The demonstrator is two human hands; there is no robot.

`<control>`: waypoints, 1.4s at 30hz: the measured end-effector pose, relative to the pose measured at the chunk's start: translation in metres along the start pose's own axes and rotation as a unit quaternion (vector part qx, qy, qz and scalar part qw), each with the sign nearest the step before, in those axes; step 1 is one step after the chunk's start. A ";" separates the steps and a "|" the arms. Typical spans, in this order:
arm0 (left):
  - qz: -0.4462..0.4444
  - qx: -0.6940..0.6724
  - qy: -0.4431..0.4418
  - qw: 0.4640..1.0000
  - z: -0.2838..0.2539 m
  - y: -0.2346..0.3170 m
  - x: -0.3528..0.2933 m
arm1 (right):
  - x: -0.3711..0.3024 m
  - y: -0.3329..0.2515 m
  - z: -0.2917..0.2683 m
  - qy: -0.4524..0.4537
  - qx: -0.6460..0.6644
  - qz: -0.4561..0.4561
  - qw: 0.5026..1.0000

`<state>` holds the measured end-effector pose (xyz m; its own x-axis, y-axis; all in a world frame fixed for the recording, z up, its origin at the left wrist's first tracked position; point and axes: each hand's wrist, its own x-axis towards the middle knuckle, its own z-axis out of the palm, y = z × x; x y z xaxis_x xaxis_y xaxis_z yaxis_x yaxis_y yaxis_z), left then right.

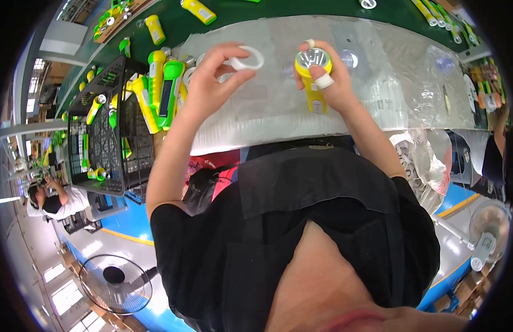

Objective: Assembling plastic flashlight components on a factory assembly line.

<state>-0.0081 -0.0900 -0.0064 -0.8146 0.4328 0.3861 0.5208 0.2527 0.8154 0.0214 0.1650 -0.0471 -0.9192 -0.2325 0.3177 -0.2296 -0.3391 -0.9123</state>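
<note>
Between the thumb and fingers of my left hand (pixel 213 77) is a white ring (pixel 249 58), held up above the table. My right hand (pixel 337 83) grips a yellow flashlight (pixel 316 94), upright, its shiny reflector facing up. White tape or a cover wraps the tips of my right thumb and a finger. The two things are apart. To the left of my left hand, several green and yellow flashlights (pixel 156 83) lie piled beside a black crate. A clear round lens (pixel 350 58) lies on the table just right of my right hand.
The worktable (pixel 256 119) is covered with clear plastic sheeting. At left stands a black crate (pixel 121 144) with flashlights in it. More flashlights (pixel 199 11) lie on the green belt (pixel 278 8) beyond. A plastic bag of white rings (pixel 420 160) hangs at right. Fans (pixel 115 275) stand behind.
</note>
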 end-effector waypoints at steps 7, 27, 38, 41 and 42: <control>0.141 0.053 0.052 0.987 0.060 0.032 0.030 | 0.000 0.000 0.003 0.000 -0.001 -0.017 1.000; 0.229 0.163 -0.036 0.959 0.083 0.040 0.050 | 0.014 -0.098 -0.061 -0.155 -0.479 -0.152 0.850; 0.182 0.082 -0.036 0.979 0.106 0.043 0.050 | 0.046 -0.146 -0.045 -0.329 -0.543 0.017 0.773; 0.172 0.098 -0.039 0.979 0.104 0.041 0.051 | 0.040 -0.147 -0.030 -0.292 -0.609 0.078 0.733; 0.168 0.107 -0.041 0.979 0.104 0.040 0.051 | 0.035 -0.141 -0.024 -0.210 -0.660 0.100 0.715</control>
<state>-0.0025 0.0326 0.0010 -0.5694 0.5890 0.5735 0.8044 0.2551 0.5366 0.0141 0.2264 0.0866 -0.8627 -0.5026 -0.0560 -0.4630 0.8296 -0.3121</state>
